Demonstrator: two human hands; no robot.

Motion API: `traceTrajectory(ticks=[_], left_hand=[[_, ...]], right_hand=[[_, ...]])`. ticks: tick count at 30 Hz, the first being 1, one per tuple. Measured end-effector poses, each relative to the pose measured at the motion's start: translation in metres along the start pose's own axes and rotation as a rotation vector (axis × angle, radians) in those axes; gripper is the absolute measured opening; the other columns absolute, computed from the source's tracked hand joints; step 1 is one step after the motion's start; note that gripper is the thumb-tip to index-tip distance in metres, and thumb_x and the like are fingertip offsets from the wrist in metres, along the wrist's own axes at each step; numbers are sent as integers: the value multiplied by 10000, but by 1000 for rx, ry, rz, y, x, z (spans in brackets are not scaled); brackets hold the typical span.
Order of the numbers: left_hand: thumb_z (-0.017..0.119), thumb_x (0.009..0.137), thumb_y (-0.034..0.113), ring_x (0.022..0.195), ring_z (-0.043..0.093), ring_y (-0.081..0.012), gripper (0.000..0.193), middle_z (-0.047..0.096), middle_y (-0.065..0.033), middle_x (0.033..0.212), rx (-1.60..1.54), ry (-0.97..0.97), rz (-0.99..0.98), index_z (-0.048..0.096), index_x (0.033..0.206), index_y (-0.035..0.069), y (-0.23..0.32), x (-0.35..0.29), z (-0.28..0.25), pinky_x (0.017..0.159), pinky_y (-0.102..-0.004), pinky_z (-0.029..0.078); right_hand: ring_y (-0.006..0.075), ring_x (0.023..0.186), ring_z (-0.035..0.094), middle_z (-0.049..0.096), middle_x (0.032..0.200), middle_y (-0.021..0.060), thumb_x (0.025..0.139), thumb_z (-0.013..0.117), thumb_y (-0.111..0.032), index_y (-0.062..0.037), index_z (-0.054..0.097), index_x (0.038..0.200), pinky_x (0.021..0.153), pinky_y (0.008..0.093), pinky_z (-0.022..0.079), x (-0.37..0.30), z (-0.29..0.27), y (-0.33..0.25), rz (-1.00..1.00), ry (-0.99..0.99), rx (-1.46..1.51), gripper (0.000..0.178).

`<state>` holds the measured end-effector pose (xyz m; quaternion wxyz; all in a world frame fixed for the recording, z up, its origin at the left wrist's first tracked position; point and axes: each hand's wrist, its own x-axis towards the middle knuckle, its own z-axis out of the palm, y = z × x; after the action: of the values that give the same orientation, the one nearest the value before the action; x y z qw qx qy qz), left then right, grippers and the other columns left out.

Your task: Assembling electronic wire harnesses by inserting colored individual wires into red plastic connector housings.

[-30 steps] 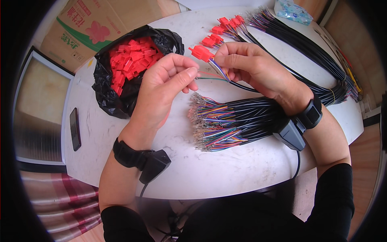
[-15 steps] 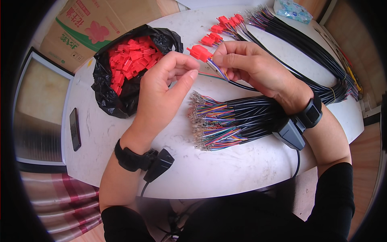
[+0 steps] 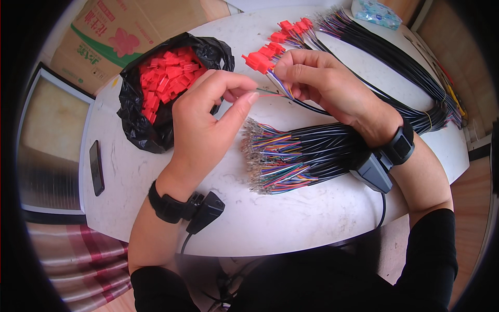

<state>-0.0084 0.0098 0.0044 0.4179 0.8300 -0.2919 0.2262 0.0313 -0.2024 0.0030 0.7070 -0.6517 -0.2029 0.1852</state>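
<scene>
My right hand (image 3: 330, 83) grips a wire harness close behind its red plastic connector (image 3: 258, 61). Purple, white and other thin wires (image 3: 278, 83) run from the connector down past my fingers, and the black cable goes on beneath that hand. Between thumb and fingertips, my left hand (image 3: 205, 112) pinches loose wires (image 3: 267, 95), one red and one green, stretched toward the right hand. The wire ends at my left fingertips are hidden. Below both hands lies a thick bundle of black cables (image 3: 325, 148), its stripped coloured wires and metal terminals (image 3: 257, 161) fanned toward the left.
A black plastic bag (image 3: 140, 132) full of red connectors (image 3: 169, 75) stands at the left. Cables fitted with red connectors (image 3: 296, 28) lie at the back, beside another long cable bundle (image 3: 395, 62). A phone (image 3: 96, 167) rests near the table's left edge; a tissue pack (image 3: 377, 13) sits far right.
My left hand has shifted slightly left and down, and its fingers now draw the red and green wires taut. The right hand with its connector has barely moved.
</scene>
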Motion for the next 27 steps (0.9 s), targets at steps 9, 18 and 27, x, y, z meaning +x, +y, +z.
traceTrajectory(ticks=[9, 18, 27], left_hand=[[588, 900, 175, 705, 564, -102, 125, 577, -12, 799, -716, -74, -679, 556, 934, 59, -13, -3, 7, 650, -219, 420], [628, 876, 200, 699, 601, -142, 216, 595, -59, 827, -853, -48, -776, 547, 963, 20, -13, -3, 6, 634, -239, 455], [607, 875, 126, 790, 591, -140, 194, 605, -68, 889, -920, -68, -723, 556, 1018, 4, -12, -3, 4, 720, -250, 465]], right_hand=[[32, 658, 481, 534, 759, -41, 898, 580, -196, -65, 601, 878, 607, 167, 393, 1, 2, 1, -57, 0, -63, 133], [27, 635, 449, 505, 710, -48, 904, 581, -212, -59, 590, 836, 585, 172, 362, 0, 7, 0, -102, -20, -145, 168], [26, 634, 447, 507, 714, -49, 906, 578, -214, -64, 591, 839, 587, 168, 359, -1, 6, 0, -85, -23, -131, 165]])
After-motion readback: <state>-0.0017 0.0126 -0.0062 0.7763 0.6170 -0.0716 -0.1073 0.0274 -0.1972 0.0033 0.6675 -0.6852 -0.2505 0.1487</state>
